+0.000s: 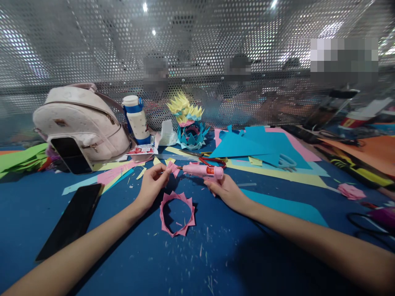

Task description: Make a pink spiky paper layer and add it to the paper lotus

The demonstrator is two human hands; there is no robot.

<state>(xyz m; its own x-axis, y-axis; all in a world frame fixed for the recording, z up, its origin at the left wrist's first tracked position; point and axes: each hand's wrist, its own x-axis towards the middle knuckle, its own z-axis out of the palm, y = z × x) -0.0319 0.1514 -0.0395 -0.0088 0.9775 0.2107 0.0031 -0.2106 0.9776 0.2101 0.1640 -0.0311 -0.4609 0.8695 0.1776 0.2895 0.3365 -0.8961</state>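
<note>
My right hand (226, 191) is wrapped round the handle of a pink hot glue gun (202, 170), its nozzle pointing left. Between the fingertips of my left hand (154, 181) is a small folded pink paper piece (173, 168). The nozzle tip is at that piece; whether they touch I cannot tell. Below and between my hands, a ring of pointed pink paper pieces (162, 211) lies on the blue table (132, 255). Behind the glue gun stand blue pointed paper rings (194, 142) with yellow spiky paper shapes (182, 106) above them.
Blue paper sheets (247, 142) and scissors with red handles (212, 161) lie beyond my right hand. At the left are a black tablet or phone (72, 216), a phone (71, 154) propped on a pale backpack (82, 119), and a bottle (137, 123). A perforated metal panel (197, 49) rises behind.
</note>
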